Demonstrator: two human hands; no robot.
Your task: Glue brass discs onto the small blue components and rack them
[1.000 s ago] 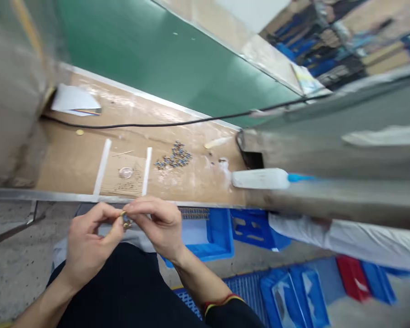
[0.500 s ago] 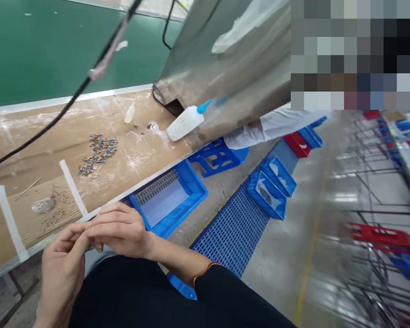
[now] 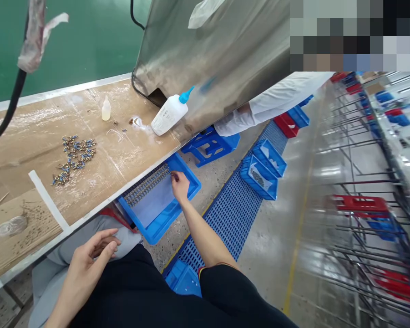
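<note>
My right hand reaches down into a blue tray on the floor under the table edge. Its fingertips are pinched on a small metal part at the end of a row of small parts lined along the tray's far side. My left hand hovers over my lap, fingers loosely apart, holding nothing. A pile of small brass and blue parts lies on the cardboard-covered table.
A white glue bottle with a blue tip and a small bottle stand by a metal housing. A co-worker's white sleeve shows behind it. A blue stool, more blue trays and wire racks stand on the floor.
Both hands were together at my lap working a small part. Now my right hand has moved down into the blue tray, and my left hand stays by my lap, open. The view swung right.
</note>
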